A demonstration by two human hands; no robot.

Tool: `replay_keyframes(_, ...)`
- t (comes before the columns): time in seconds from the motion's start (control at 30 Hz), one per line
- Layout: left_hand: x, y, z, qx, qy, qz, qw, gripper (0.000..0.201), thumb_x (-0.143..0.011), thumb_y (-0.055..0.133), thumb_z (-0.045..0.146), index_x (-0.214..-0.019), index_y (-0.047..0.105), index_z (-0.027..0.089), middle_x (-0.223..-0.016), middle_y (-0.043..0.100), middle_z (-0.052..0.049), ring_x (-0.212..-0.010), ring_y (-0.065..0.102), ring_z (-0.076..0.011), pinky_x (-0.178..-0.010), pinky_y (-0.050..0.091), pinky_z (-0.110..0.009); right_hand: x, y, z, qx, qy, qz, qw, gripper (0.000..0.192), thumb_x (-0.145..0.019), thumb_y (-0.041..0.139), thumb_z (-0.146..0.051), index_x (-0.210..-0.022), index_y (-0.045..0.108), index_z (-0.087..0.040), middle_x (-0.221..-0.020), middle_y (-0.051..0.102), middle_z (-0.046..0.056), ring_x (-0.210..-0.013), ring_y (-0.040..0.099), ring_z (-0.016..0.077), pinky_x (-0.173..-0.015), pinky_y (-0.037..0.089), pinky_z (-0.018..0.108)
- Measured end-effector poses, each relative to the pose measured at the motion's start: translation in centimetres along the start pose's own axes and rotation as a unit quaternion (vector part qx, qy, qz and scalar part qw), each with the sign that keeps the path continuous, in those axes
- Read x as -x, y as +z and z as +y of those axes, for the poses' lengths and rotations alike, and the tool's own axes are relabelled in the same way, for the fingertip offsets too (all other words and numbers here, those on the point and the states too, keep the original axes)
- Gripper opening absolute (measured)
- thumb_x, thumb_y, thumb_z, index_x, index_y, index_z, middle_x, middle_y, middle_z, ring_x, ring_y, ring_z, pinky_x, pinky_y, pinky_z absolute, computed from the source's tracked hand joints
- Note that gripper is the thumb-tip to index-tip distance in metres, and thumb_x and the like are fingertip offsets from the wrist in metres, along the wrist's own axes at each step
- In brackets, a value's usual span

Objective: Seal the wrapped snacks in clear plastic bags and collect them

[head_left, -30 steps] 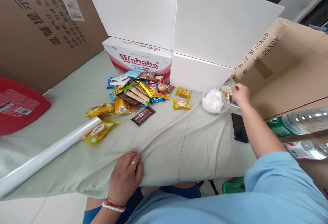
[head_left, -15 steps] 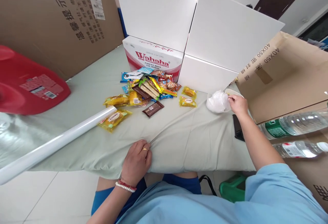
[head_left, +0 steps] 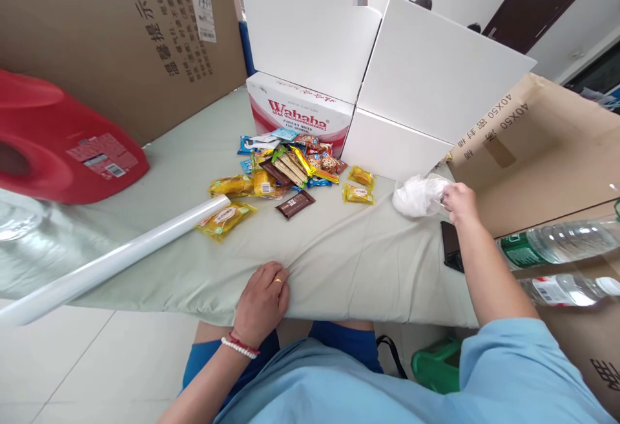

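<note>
My right hand reaches out to the right edge of the worktop, its fingers pinched on the crinkly, translucent white plastic bunched over a small clear container there. Whether anything else is in that grip I cannot tell. Just beside my wrist lies a flat black phone.

My left hand rests palm down on the near edge, fingers loosely curled and flat on the soft, wrinkled pale-green cloth that covers the worktop; it holds nothing.

Toward the far edge a heap of glossy snack packets lies against a red-and-white Wahaha carton. A dark brown chocolate bar lies just in front of the heap, and a yellow cake packet touches the end of a long, smooth roll of clear film that slants across the left side. A glossy red plastic jug lies at the left edge. Two clear water bottles lie on their sides on brown cardboard to the right.
</note>
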State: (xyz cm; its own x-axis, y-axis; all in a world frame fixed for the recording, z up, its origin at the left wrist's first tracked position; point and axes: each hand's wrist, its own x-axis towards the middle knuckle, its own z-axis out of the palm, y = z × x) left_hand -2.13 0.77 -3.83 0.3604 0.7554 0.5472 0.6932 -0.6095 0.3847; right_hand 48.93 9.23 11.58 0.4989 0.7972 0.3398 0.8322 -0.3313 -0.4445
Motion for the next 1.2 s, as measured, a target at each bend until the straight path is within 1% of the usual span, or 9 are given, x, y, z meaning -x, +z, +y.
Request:
replay_keyframes(0.1, 0.0, -0.4, 0.5, 0.102, -0.091, 0.027, 0.990, 0.020, -0.096, 0.052, 0.016, -0.100, 0.071, 0.019, -0.105, 0.071, -0.010, -0.103, 0.068, -0.0243, -0.093, 0.058, -0.040, 2.3, -1.0, -2.0, -0.250, 0.053, 0.013, 0.967, 0.026, -0.085, 0.063, -0.046, -0.080, 0.048, -0.026, -0.058, 0.043, -0.007, -0.041, 0.026, 0.0078, -0.039, 0.030, 0.022)
replay_keyframes(0.23, -0.9, -0.9, 3.6, 0.309, -0.237, 0.000, 0.921, 0.019, -0.100, 0.057, 0.032, -0.108, 0.070, 0.021, -0.107, 0.069, -0.010, -0.101, 0.068, -0.0216, -0.088, 0.059, -0.039, 10.3, 1.2, -7.5, -0.613, 0.167, -0.135, 0.760, 0.033, -0.068, 0.082, -0.028, -0.089, 0.056, -0.026, -0.051, 0.035, -0.013, -0.038, 0.021, 0.0049, -0.038, 0.028, 0.017)
replay_keyframes(0.43, -4.2, -0.4, 6.7, 0.726, -0.356, -0.099, 0.580, 0.075, -0.081, 0.079, 0.062, -0.143, 0.050, 0.032, -0.145, 0.056, -0.015, -0.120, 0.066, -0.0293, -0.086, 0.061, -0.042, 23.1, 7.8, -16.8, -0.636, 0.240, -0.397, 0.616, 0.033, -0.072, 0.086, -0.038, -0.090, 0.062, -0.025, -0.053, 0.038, -0.011, -0.039, 0.020, 0.0036, -0.039, 0.028, 0.018)
replay_keyframes(0.5, -4.6, -0.4, 6.1, 0.738, -0.387, -0.087, 0.546, 0.067, -0.072, 0.091, 0.052, -0.126, 0.061, 0.026, -0.126, 0.066, -0.010, -0.105, 0.070, -0.0236, -0.084, 0.060, -0.037, 24.3, 9.0, -17.8, -0.629, 0.243, -0.403, 0.618, 0.035, -0.071, 0.088, -0.041, -0.088, 0.062, -0.024, -0.056, 0.040, -0.010, -0.041, 0.023, 0.0035, -0.039, 0.027, 0.017)
replay_keyframes(0.67, -4.0, -0.6, 3.7, 0.642, -0.492, 0.017, 0.588, 0.050, -0.060, 0.099, 0.044, -0.086, 0.066, 0.016, -0.079, 0.065, 0.001, -0.070, 0.059, -0.0090, -0.063, 0.046, -0.021, 22.8, 9.4, -16.1, -0.601, 0.243, -0.327, 0.688, 0.036, -0.068, 0.092, -0.039, -0.085, 0.065, -0.022, -0.065, 0.051, -0.007, -0.044, 0.029, 0.0029, -0.039, 0.025, 0.017)
replay_keyframes(0.83, -3.8, -1.1, 2.5, 0.616, -0.479, -0.003, 0.625, 0.048, -0.058, 0.098, 0.048, -0.083, 0.072, 0.015, -0.069, 0.063, 0.003, -0.062, 0.052, -0.0077, -0.058, 0.040, -0.021, 22.5, 8.5, -14.9, -0.563, 0.225, -0.295, 0.738, 0.036, -0.068, 0.092, -0.044, -0.085, 0.069, -0.022, -0.065, 0.052, -0.006, -0.047, 0.030, 0.0035, -0.041, 0.024, 0.017)
replay_keyframes(0.97, -4.0, -1.5, 2.1, 0.606, -0.484, 0.015, 0.631, 0.046, -0.060, 0.095, 0.052, -0.085, 0.078, 0.016, -0.074, 0.068, 0.001, -0.064, 0.054, -0.0091, -0.062, 0.044, -0.024, 23.3, 7.5, -15.6, -0.571, 0.218, -0.301, 0.732, 0.034, -0.071, 0.091, -0.045, -0.087, 0.069, -0.024, -0.065, 0.048, -0.006, -0.049, 0.030, 0.0042, -0.043, 0.026, 0.017)
replay_keyframes(1.07, -3.9, -1.8, 2.1, 0.628, -0.493, 0.044, 0.601, 0.039, -0.063, 0.096, 0.045, -0.083, 0.080, 0.016, -0.076, 0.070, 0.000, -0.068, 0.057, -0.0093, -0.066, 0.047, -0.024, 23.6, 6.8, -16.4, -0.595, 0.217, -0.316, 0.706, 0.032, -0.074, 0.089, -0.042, -0.089, 0.068, -0.024, -0.065, 0.045, -0.006, -0.049, 0.031, 0.0044, -0.044, 0.029, 0.017)
replay_keyframes(1.2, -3.7, -2.2, 2.7, 0.705, -0.506, 0.083, 0.489, 0.034, -0.058, 0.100, 0.031, -0.080, 0.078, 0.015, -0.078, 0.072, -0.001, -0.073, 0.064, -0.0102, -0.069, 0.052, -0.023, 23.6, 6.9, -17.1, -0.627, 0.247, -0.326, 0.663, 0.031, -0.073, 0.088, -0.038, -0.088, 0.065, -0.024, -0.059, 0.038, -0.008, -0.046, 0.027, 0.0041, -0.042, 0.029, 0.017)
